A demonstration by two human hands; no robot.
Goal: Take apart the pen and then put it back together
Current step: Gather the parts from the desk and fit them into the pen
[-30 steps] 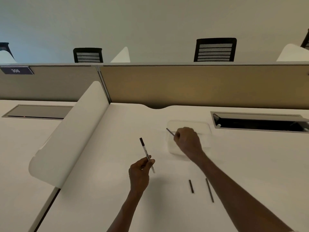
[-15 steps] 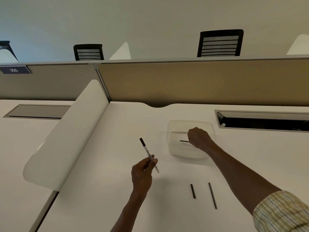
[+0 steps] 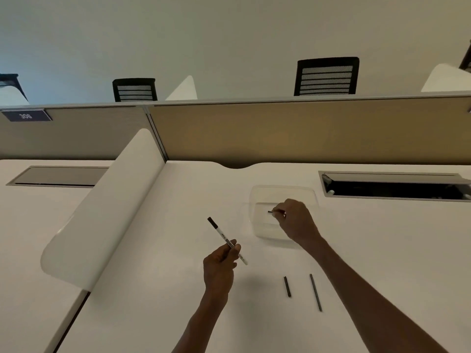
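My left hand (image 3: 219, 267) pinches a white pen barrel (image 3: 224, 238) with a dark cap end, holding it tilted up and to the left above the desk. Over a clear plastic tray (image 3: 258, 197) my right hand (image 3: 295, 221) pinches a small dark pen part (image 3: 270, 211); only its left tip shows past the fingers. A short dark pen piece (image 3: 287, 286) and a longer thin dark rod (image 3: 316, 292) lie side by side on the white desk (image 3: 165, 289), near my right forearm.
A curved white divider (image 3: 107, 210) rises along the desk's left side. A tan partition (image 3: 305, 131) closes the back. An open cable slot (image 3: 392, 186) sits at the back right, beside the tray. Two black chairs stand beyond the partition.
My right hand carried the thin dark part from above the tray's left edge down into the tray, and now less of it shows. My left hand has held the barrel steady.
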